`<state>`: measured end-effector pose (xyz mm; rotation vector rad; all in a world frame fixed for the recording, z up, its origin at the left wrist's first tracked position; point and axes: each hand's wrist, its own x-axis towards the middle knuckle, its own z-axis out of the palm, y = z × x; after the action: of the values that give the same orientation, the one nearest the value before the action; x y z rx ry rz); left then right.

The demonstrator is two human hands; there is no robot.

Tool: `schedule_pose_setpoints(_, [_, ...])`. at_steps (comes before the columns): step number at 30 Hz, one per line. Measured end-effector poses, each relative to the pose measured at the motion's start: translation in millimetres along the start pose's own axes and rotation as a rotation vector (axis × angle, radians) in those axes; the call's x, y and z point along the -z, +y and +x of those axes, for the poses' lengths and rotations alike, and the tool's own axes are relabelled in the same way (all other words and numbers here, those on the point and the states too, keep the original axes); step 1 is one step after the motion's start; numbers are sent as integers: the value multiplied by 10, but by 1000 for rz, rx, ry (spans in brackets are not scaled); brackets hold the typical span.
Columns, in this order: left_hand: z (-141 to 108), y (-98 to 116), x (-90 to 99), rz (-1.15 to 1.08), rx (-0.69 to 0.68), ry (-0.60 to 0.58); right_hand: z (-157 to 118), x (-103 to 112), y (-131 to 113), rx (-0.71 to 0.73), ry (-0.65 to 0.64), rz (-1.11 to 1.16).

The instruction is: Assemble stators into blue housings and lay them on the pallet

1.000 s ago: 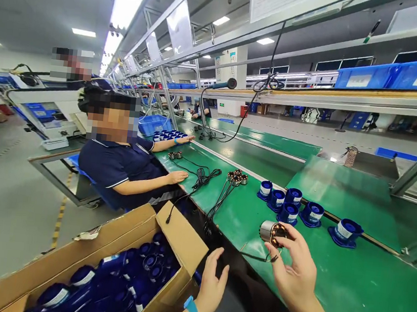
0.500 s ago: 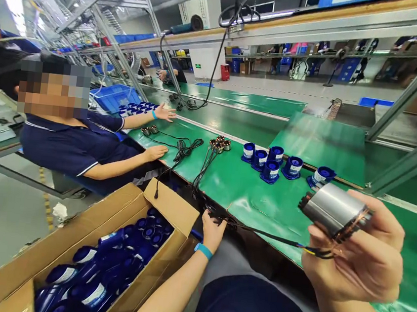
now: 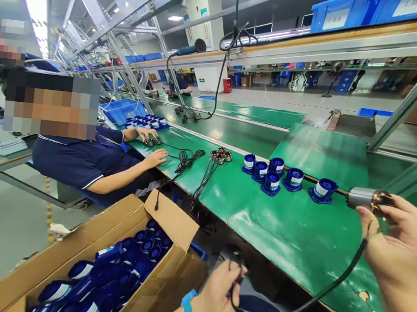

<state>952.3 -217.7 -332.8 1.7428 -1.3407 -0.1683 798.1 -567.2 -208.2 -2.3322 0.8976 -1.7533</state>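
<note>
At the right, my right hand (image 3: 401,236) is closed round one end of a silver motor stator (image 3: 364,198), which lies roughly level above the green bench; copper windings show near my fingers. From it a dark cable (image 3: 332,290) sags across in front of the bench edge to my left hand (image 3: 218,291), low in the middle. My left fingers are closed on the cable, part of which is bunched there. Several blue plastic housings (image 3: 272,182) with white labels stand on the bench, the nearest one (image 3: 323,190) just left of the stator.
More stators (image 3: 221,155) with black cords sit on the green bench top (image 3: 284,218). An open carton (image 3: 83,242) full of blue housings stands at lower left. Beside it a co-worker (image 3: 77,157) reaches over the bench. A metal frame with a shelf (image 3: 348,29) runs above.
My right hand has carried the stator right, away from me. My left hand has moved down and right, drawing the cable off the bench edge. The co-worker's far hand has come back to the stators.
</note>
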Motion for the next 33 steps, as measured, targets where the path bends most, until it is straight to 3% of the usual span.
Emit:
schedule_pose_setpoints(2, [175,245,-127,-105,-151,-239,-58,-153,413,6,-43,-27])
schedule_pose_setpoints(5, [569,588,-316,-258,-296,-439,-305,-309,965,-98,-269,-83])
schedule_pose_setpoints(9, [1228,872,-539,-446,-239,-628,-600,-337,1396,-263,-516,-143])
schedule_pose_setpoints(10, [1422,884,-631,-469,-196,-610,-620,-344,1460,-278,-530,-146])
schedule_pose_setpoints(12, [1842,841,-904,-460,-77,-468,-606,-368,1570,-306,-526,-154])
schedule_pose_setpoints(15, [2520,670,-1501,-340,63,-194,-558,-405,1698,-348,-502,-172])
schedule_pose_setpoints(17, [2992,531,-1921,-256,53,-71,-549,-427,1760,-358,-499,-173])
schedule_pose_setpoints(20, [3653,379,-2399,-202,18,-21,-556,-462,1829,-338,-491,-163])
schedule_pose_setpoints(22, [3945,347,-2574,-220,53,-29,-560,-484,1859,-312,-468,-145])
schedule_pose_setpoints(25, [3998,345,-2678,-218,138,22,-562,-520,1868,-267,-385,-85])
schedule_pose_setpoints(30, [3430,266,-2688,-79,154,285,-523,-586,1746,-191,-81,32])
schedule_pose_setpoints(33, [3165,224,-2607,-194,148,170,-461,-529,1542,-135,11,104])
